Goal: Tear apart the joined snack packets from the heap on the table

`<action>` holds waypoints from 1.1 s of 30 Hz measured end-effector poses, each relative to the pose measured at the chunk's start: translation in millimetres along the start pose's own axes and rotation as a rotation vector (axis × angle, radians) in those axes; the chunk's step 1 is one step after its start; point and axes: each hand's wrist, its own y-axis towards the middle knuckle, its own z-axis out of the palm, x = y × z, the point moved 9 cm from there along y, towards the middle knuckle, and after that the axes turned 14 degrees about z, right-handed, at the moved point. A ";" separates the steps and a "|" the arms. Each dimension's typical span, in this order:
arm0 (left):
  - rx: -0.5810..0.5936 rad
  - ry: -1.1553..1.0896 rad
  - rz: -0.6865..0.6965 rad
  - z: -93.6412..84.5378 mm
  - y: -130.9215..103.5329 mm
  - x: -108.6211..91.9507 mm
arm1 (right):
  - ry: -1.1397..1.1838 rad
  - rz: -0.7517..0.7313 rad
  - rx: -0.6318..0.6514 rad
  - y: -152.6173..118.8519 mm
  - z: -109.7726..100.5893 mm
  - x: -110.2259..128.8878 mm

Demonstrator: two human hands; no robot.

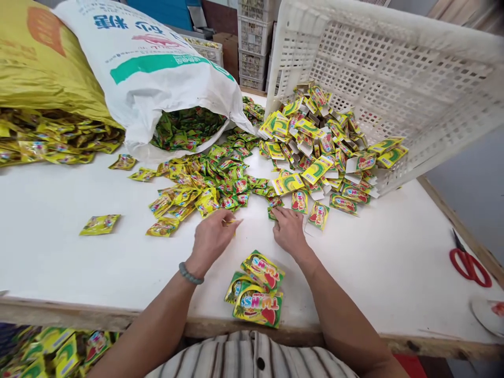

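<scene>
My left hand (pixel 214 234) is closed, its fingers pinching a small yellow sachet (pixel 230 223) that is mostly hidden by them. Just right of it, my right hand (pixel 290 230) has its fingertips closed on a small green sachet (pixel 271 213), only partly visible. Beyond the hands lie a heap of yellow sachets (pixel 185 197) and a heap of green sachets (pixel 236 184). Several small printed cartons (pixel 258 307) overlap on the table between my forearms. More cartons (pixel 321 168) spill out of a tipped white plastic crate (pixel 378 79) near my right hand.
A white sack (pixel 157 79) of green sachets and a yellow sack (pixel 43 68) of yellow ones lie at the back left. Red-handled scissors (pixel 468 262) rest on the white table (pixel 129 268) at right. Cartons (pixel 59 346) fill a space below the wooden front edge. Stacked crates (pixel 254 37) stand behind.
</scene>
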 end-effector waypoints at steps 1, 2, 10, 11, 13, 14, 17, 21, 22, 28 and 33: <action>-0.046 0.140 -0.020 -7.8 0.3 8.4 | 0.036 -0.027 0.018 -1.7 2.7 4.9; -0.049 0.241 -0.024 -10.8 0.8 13.9 | 0.101 -0.028 0.040 -2.2 4.8 7.0; 0.018 -0.130 -0.130 12.9 -0.4 20.4 | 0.927 0.340 0.333 5.7 27.6 -18.7; 0.000 -0.268 -0.143 17.3 -0.2 18.5 | 0.991 0.351 0.368 4.6 27.0 -16.0; -0.033 -0.543 -0.187 26.7 0.0 15.7 | 1.064 0.334 0.429 0.9 22.9 -6.1; -0.043 -0.655 -0.219 31.3 -0.3 15.0 | 1.079 0.307 0.461 -1.6 20.6 0.5; -0.064 -0.818 -0.273 39.4 -0.6 12.1 | 1.065 0.192 0.545 -10.1 17.0 19.6; -0.094 -0.845 -0.289 41.6 -1.1 9.2 | 0.823 0.115 0.438 -12.3 16.4 19.8; -0.097 -0.857 -0.303 42.9 -1.9 9.6 | 0.762 0.108 0.404 -11.7 15.8 17.8; -0.044 -0.894 -0.317 50.7 -2.1 6.9 | 0.656 0.001 0.401 -14.3 5.0 27.1; 0.062 -0.998 -0.317 57.0 -3.5 -2.6 | 0.496 0.015 0.351 -17.6 1.6 29.1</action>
